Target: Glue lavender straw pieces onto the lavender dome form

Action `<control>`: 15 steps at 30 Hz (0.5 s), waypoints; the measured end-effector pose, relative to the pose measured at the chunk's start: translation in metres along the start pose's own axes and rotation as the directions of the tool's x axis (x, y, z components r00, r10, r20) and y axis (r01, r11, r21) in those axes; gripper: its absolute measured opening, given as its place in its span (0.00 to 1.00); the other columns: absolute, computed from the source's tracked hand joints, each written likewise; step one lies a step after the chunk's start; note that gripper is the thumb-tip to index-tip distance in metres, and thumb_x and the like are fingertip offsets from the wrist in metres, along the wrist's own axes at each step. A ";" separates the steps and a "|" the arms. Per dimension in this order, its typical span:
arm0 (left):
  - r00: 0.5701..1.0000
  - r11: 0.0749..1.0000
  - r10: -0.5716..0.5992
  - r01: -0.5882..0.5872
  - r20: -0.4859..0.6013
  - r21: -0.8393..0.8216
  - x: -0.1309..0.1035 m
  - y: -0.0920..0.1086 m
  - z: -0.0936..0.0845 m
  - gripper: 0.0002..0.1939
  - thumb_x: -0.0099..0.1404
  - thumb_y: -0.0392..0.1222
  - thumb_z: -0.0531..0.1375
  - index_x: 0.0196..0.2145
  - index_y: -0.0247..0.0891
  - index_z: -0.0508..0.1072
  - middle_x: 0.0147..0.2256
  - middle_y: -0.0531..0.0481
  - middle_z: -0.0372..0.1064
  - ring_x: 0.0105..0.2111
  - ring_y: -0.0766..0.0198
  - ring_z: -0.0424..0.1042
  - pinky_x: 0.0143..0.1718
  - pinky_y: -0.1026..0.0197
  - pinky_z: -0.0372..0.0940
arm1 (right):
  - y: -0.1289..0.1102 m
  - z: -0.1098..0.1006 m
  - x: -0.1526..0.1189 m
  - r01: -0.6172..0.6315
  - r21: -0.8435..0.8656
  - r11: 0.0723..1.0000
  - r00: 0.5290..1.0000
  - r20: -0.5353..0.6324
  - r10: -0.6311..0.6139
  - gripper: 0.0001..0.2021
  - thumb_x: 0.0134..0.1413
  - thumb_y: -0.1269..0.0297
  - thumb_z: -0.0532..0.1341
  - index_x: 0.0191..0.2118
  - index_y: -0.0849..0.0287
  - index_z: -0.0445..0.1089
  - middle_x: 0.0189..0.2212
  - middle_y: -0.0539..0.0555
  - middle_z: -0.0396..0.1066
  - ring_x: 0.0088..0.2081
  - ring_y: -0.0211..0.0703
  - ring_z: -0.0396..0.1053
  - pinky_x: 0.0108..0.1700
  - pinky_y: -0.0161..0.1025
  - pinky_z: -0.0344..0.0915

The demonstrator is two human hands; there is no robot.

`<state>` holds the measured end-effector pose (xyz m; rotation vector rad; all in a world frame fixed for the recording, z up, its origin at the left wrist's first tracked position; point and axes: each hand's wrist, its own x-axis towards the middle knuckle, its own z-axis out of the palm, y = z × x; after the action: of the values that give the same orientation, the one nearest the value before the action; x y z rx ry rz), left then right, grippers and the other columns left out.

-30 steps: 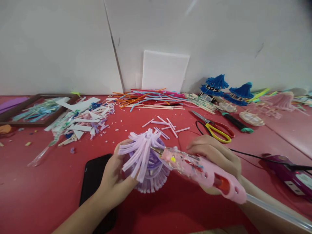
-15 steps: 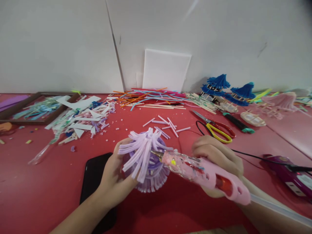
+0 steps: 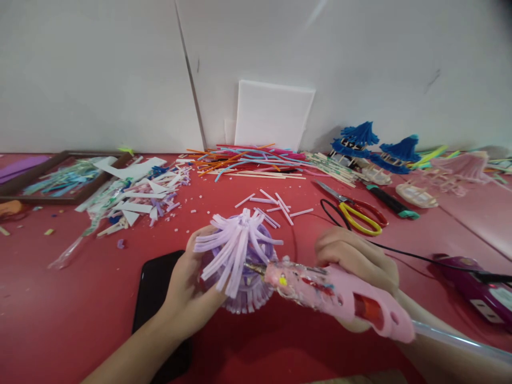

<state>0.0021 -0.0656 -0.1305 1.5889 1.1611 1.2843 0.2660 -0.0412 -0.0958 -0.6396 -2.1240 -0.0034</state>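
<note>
My left hand (image 3: 188,293) is closed around the side of a small purple pipe-cleaner pavilion (image 3: 240,245). Pale lilac strips fan out from its peak, and a second fringe hangs lower down. In my right hand (image 3: 356,256) is a pink hot glue gun (image 3: 316,285), smeared with dried glue, a clear glue stick trailing from its back end. Its metal nozzle points left and reaches in under the lilac strips; whether it touches them I cannot tell. Cut lilac pieces (image 3: 284,208) lie on the red table just beyond the pavilion.
A black phone (image 3: 154,288) lies by my left wrist. Behind my right hand are scissors (image 3: 360,216), a black-and-green cutter (image 3: 392,201) and a cable leading to a purple power strip (image 3: 476,288). Scraps (image 3: 140,197), pipe cleaners (image 3: 248,160) and blue pavilions (image 3: 400,152) line the back.
The glue gun's front end has dropped slightly and shifted a little left, its nozzle now lower under the strips. My left hand and the pavilion stay nearly still.
</note>
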 end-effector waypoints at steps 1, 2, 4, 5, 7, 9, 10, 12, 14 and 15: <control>1.000 1.000 -0.005 0.005 -0.005 0.010 -0.001 -0.001 -0.001 0.29 0.55 0.34 0.66 0.54 0.46 0.68 0.52 0.45 0.70 0.48 0.52 0.74 0.50 0.55 0.70 | 0.000 0.000 0.000 -0.008 -0.002 1.000 1.000 0.002 0.008 0.10 0.66 0.61 0.48 0.35 0.55 0.62 0.25 0.52 0.65 0.27 0.43 0.65 0.28 0.41 0.66; 1.000 1.000 -0.014 0.015 -0.009 0.020 -0.001 -0.002 -0.001 0.29 0.55 0.34 0.65 0.55 0.46 0.68 0.52 0.46 0.70 0.49 0.52 0.73 0.51 0.54 0.69 | 0.000 0.001 0.000 -0.010 -0.008 1.000 1.000 -0.003 0.010 0.11 0.66 0.61 0.47 0.35 0.55 0.62 0.25 0.52 0.65 0.26 0.43 0.65 0.28 0.41 0.65; 0.999 0.999 -0.031 0.031 -0.018 0.043 -0.001 -0.005 -0.001 0.29 0.55 0.35 0.65 0.55 0.46 0.68 0.52 0.46 0.69 0.50 0.51 0.72 0.53 0.52 0.68 | 0.001 0.001 -0.001 0.007 -0.025 1.000 1.000 -0.019 -0.007 0.14 0.68 0.56 0.47 0.34 0.55 0.62 0.24 0.52 0.65 0.26 0.43 0.65 0.28 0.41 0.65; 0.999 0.998 -0.035 0.036 -0.028 0.056 -0.001 -0.006 -0.001 0.29 0.55 0.35 0.66 0.54 0.46 0.68 0.52 0.45 0.68 0.51 0.49 0.72 0.54 0.50 0.67 | 0.002 0.001 -0.001 0.019 -0.034 0.999 0.999 -0.025 -0.020 0.17 0.68 0.52 0.46 0.34 0.55 0.62 0.24 0.52 0.65 0.26 0.43 0.64 0.28 0.41 0.65; 0.999 0.995 -0.037 0.040 -0.040 0.089 0.001 -0.007 -0.001 0.26 0.54 0.37 0.66 0.52 0.45 0.71 0.53 0.44 0.67 0.54 0.46 0.69 0.57 0.47 0.65 | 0.003 0.000 0.000 0.048 -0.044 0.998 0.999 -0.021 -0.049 0.21 0.68 0.45 0.43 0.33 0.55 0.61 0.23 0.52 0.64 0.25 0.42 0.64 0.27 0.40 0.65; 0.999 0.993 -0.032 0.037 -0.041 0.116 0.003 -0.008 -0.001 0.24 0.54 0.37 0.66 0.49 0.44 0.73 0.52 0.44 0.68 0.56 0.44 0.66 0.59 0.43 0.62 | 0.004 0.000 0.002 0.061 -0.050 0.997 0.998 0.001 -0.061 0.23 0.68 0.44 0.43 0.33 0.56 0.61 0.23 0.51 0.64 0.25 0.41 0.64 0.27 0.40 0.65; 0.999 0.992 -0.033 0.038 -0.040 0.122 0.003 -0.008 -0.001 0.23 0.53 0.38 0.66 0.49 0.44 0.73 0.51 0.43 0.68 0.56 0.44 0.65 0.59 0.42 0.61 | 0.005 0.000 0.002 0.065 -0.052 0.997 0.998 0.003 -0.065 0.22 0.68 0.44 0.43 0.33 0.56 0.61 0.23 0.51 0.64 0.25 0.41 0.64 0.27 0.39 0.65; 0.999 0.991 -0.033 0.038 -0.044 0.127 0.005 -0.007 -0.001 0.22 0.53 0.38 0.66 0.48 0.44 0.74 0.50 0.44 0.68 0.55 0.44 0.64 0.59 0.41 0.59 | 0.005 0.000 0.003 0.073 -0.058 0.996 0.997 -0.005 -0.073 0.23 0.68 0.44 0.42 0.33 0.56 0.61 0.23 0.51 0.64 0.24 0.41 0.64 0.26 0.39 0.65; 0.998 0.991 -0.035 0.042 -0.059 0.125 0.006 -0.007 -0.002 0.19 0.54 0.39 0.66 0.46 0.44 0.74 0.49 0.44 0.68 0.55 0.44 0.64 0.60 0.39 0.58 | 0.006 0.000 0.003 0.080 -0.062 0.995 0.997 -0.017 -0.081 0.22 0.68 0.45 0.43 0.33 0.56 0.61 0.23 0.52 0.64 0.24 0.41 0.64 0.26 0.40 0.65; 0.997 0.992 -0.037 0.045 -0.067 0.121 0.006 -0.007 -0.002 0.18 0.54 0.39 0.66 0.45 0.43 0.74 0.49 0.44 0.68 0.55 0.44 0.64 0.60 0.39 0.57 | 0.006 0.001 0.002 0.078 -0.062 0.995 0.997 -0.009 -0.078 0.21 0.69 0.48 0.44 0.33 0.57 0.61 0.23 0.52 0.64 0.25 0.41 0.64 0.26 0.40 0.66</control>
<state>-0.0004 -0.0577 -0.1349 1.6129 1.3290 1.2670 0.2670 -0.0351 -0.0955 -0.5908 -2.1430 -0.1156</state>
